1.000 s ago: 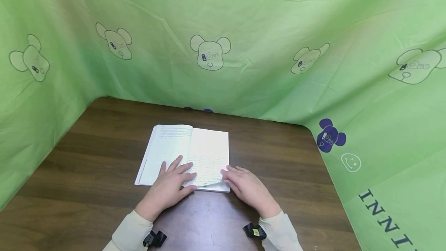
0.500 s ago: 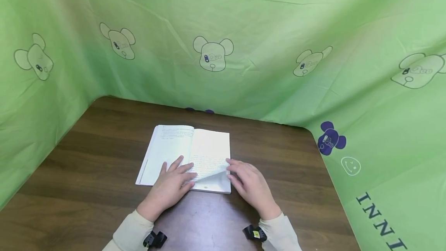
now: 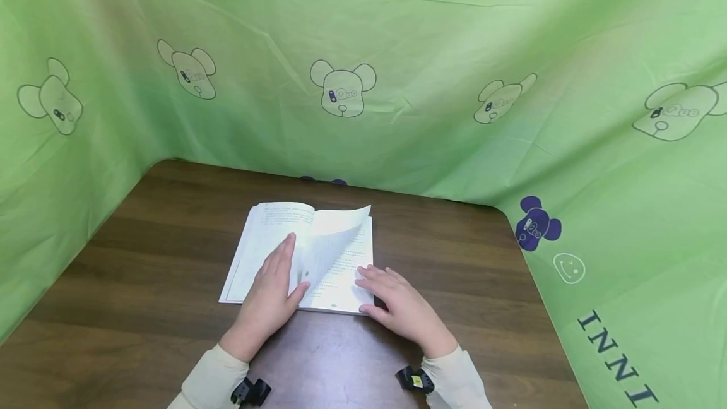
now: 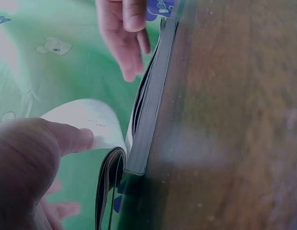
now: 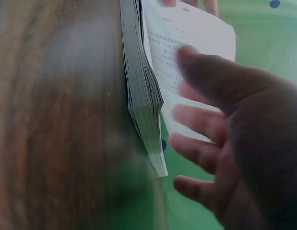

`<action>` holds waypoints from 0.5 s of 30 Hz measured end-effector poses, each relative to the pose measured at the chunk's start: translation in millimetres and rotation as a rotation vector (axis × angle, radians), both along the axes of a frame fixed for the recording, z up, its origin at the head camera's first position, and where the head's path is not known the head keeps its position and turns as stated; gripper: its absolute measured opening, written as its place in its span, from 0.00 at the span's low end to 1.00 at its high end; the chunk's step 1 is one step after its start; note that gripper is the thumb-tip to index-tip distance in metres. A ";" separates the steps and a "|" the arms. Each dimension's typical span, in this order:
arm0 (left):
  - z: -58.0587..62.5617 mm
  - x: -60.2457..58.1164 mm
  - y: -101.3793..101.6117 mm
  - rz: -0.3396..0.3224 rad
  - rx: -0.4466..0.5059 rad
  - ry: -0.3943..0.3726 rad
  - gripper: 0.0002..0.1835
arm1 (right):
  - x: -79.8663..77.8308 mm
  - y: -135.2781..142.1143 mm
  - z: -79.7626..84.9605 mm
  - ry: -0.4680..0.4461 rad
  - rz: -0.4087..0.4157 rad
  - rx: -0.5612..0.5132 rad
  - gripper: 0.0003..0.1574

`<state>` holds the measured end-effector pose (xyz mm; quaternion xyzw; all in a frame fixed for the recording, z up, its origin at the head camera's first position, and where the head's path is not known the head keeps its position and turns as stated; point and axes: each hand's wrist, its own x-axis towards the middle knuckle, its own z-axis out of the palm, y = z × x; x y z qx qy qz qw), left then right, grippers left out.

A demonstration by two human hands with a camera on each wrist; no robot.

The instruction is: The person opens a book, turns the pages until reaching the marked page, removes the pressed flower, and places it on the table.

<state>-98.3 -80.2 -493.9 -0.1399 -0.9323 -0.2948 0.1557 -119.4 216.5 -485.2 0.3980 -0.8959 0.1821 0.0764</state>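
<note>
An open book [image 3: 360, 289] lies on the table, its left-hand pages [image 3: 267, 226] thin and its right-hand block thicker. One page [image 3: 335, 242] is lifted off the right side and curves up toward the left. My left hand [image 3: 264, 302] rests over the left pages with straight fingers, its thumb at the lifted page's lower part; in the left wrist view the thumb [image 4: 74, 139] overlaps that page [image 4: 90, 112]. Over the book's right edge is my right hand [image 3: 403, 308], fingers spread and loosely bent, holding nothing. The right wrist view shows its fingers [image 5: 201, 120] beside the page block [image 5: 143, 91].
The brown wooden table [image 3: 454, 245] extends around the book. A green curtain [image 3: 420, 137] with bear-head prints hangs along its back and sides. Both wrists wear a black strap device [image 3: 417, 379] at pale sleeves [image 3: 457, 377].
The page whose lower right corner was raised by the right hand now stands up and leans left. The left hand has drawn its fingers together and turned upright; the right hand has let go.
</note>
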 end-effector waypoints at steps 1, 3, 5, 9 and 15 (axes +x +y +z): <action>0.1 -0.4 -0.3 0.001 0.006 0.023 0.53 | 0.6 0.3 -0.3 -0.030 0.003 0.016 0.32; 0.2 -0.7 -0.7 0.005 -0.004 0.061 0.56 | 1.6 0.8 -0.6 -0.085 0.007 0.040 0.35; 0.3 -0.5 -1.3 0.009 -0.022 0.085 0.58 | 2.0 1.0 -0.8 -0.124 0.006 0.056 0.36; 0.9 0.4 -2.1 0.024 -0.070 0.117 0.59 | 1.9 1.4 -1.6 -0.164 -0.007 0.075 0.35; 0.7 1.1 -3.3 0.002 -0.135 0.134 0.55 | 2.2 1.5 -3.0 -0.183 -0.022 0.079 0.33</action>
